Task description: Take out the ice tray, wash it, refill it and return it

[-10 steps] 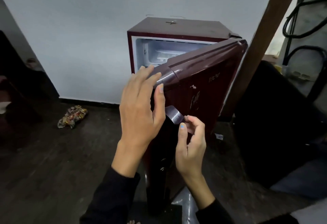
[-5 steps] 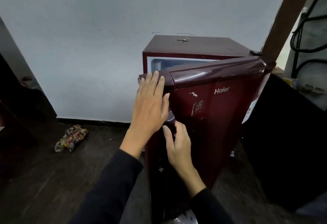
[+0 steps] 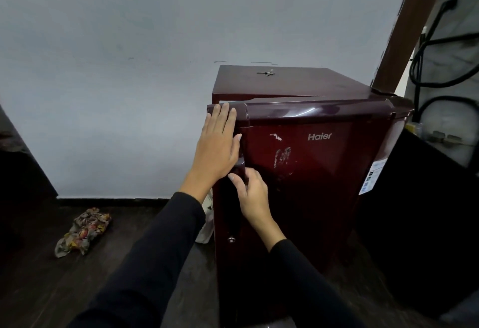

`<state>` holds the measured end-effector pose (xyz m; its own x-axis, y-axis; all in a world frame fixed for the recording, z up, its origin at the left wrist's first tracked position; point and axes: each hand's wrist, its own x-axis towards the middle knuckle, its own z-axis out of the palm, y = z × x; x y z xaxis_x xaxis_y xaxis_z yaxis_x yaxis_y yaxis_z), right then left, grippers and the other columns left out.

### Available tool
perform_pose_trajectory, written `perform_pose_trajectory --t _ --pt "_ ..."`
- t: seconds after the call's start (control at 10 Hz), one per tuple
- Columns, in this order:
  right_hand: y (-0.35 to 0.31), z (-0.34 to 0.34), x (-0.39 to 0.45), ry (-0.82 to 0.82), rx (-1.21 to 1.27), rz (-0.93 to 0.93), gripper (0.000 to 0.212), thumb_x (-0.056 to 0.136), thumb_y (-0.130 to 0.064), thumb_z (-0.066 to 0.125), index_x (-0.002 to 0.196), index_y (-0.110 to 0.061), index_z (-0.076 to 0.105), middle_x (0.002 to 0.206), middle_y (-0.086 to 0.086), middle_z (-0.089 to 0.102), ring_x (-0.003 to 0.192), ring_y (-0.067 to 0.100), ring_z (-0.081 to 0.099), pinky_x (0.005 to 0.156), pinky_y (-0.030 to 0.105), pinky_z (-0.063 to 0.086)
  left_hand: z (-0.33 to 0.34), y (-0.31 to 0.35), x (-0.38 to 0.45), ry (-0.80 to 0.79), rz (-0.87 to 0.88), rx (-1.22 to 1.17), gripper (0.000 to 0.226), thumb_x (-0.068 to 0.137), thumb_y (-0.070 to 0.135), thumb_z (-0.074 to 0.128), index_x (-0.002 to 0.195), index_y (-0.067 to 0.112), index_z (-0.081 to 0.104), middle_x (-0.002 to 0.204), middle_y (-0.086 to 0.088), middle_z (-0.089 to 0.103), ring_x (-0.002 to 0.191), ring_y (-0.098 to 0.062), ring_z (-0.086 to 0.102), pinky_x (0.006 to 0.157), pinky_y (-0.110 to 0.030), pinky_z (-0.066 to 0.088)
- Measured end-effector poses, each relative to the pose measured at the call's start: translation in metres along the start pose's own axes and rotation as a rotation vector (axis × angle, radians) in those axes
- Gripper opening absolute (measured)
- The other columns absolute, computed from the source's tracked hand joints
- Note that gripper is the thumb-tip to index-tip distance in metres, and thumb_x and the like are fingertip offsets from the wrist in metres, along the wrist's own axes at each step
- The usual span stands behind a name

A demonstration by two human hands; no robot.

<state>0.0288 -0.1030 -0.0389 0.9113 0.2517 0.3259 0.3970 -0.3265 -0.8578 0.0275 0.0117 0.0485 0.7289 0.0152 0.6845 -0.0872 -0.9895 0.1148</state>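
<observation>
The left hand (image 3: 217,149) lies flat with straight fingers against the near left top corner of the maroon fridge door (image 3: 305,172), which stands only slightly ajar, while the right hand (image 3: 252,195) curls its fingers round the dark door handle (image 3: 239,169) just below. The ice tray cannot be seen. A crumpled cloth (image 3: 84,231) lies on the dark floor (image 3: 39,276) to the left, and 1 small key (image 3: 265,73) rests on the fridge top (image 3: 290,81).

Pale wall (image 3: 103,68), dark floor (image 3: 39,288), crumpled cloth (image 3: 83,231).

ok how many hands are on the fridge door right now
2: the left hand lies flat on the fridge door at its upper left corner; the right hand grips the handle just below.
</observation>
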Motion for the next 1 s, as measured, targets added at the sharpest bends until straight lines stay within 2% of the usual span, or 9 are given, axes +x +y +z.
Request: perform_pose_trajectory --t 0.1,0.4,0.6,0.8,0.9,1.0 --pt "0.001 0.007 0.013 -0.002 -0.018 0.019 0.036 0.095 -0.038 0.056 0.109 -0.005 0.058 0.106 0.003 0.058 0.094 0.012 0.053 0.079 0.02 0.039 0.008 -0.012 0.009 -0.002 0.021 -0.004 0.055 0.099 0.023 0.039 0.148 0.002 0.025 0.157 -0.016 0.02 0.147 -0.03 0.01 0.119 -0.039 0.005" --pt "-0.002 0.022 0.042 0.017 -0.1 0.06 0.038 0.096 -0.035 0.056 0.11 0.0 0.057 0.098 0.001 0.051 0.089 0.012 0.048 0.075 0.024 0.036 0.023 -0.035 0.031 -0.067 0.037 -0.009 0.057 0.1 0.024 0.038 0.149 0.002 0.019 0.159 -0.016 0.012 0.148 -0.03 0.004 0.119 -0.038 0.001" --pt "-0.005 0.03 0.055 0.033 -0.122 0.103 0.039 0.097 -0.035 0.055 0.118 -0.002 0.057 0.11 0.009 0.057 0.095 0.017 0.051 0.078 0.026 0.039 0.028 -0.042 0.043 -0.118 0.021 -0.022 0.059 0.101 0.026 0.035 0.15 0.003 0.014 0.16 -0.015 0.006 0.148 -0.028 -0.001 0.119 -0.037 -0.001" --pt "-0.01 0.025 0.059 -0.013 -0.112 0.195 0.046 0.094 -0.042 0.055 0.127 -0.009 0.055 0.121 0.011 0.062 0.11 0.027 0.06 0.092 0.044 0.052 0.031 -0.038 0.047 -0.128 -0.024 -0.05 0.059 0.101 0.03 0.034 0.151 0.003 0.014 0.16 -0.016 0.005 0.148 -0.029 -0.001 0.12 -0.04 0.0" --pt "-0.015 0.002 0.05 0.046 -0.152 0.147 0.045 0.097 -0.039 0.052 0.132 -0.01 0.053 0.128 0.01 0.06 0.117 0.025 0.058 0.097 0.041 0.049 0.03 -0.022 0.042 -0.051 -0.067 -0.104 0.054 0.102 0.031 0.03 0.148 0.002 0.026 0.157 -0.018 0.017 0.148 -0.029 0.008 0.12 -0.041 0.001" --pt "-0.02 -0.035 0.042 0.267 -0.188 0.047 0.039 0.099 -0.033 0.049 0.13 -0.009 0.055 0.125 0.007 0.062 0.115 0.02 0.059 0.094 0.031 0.047 0.03 0.006 0.033 0.004 -0.064 -0.221 0.055 0.099 0.032 0.026 0.143 0.001 0.036 0.153 -0.018 0.031 0.145 -0.029 0.02 0.119 -0.04 0.004"
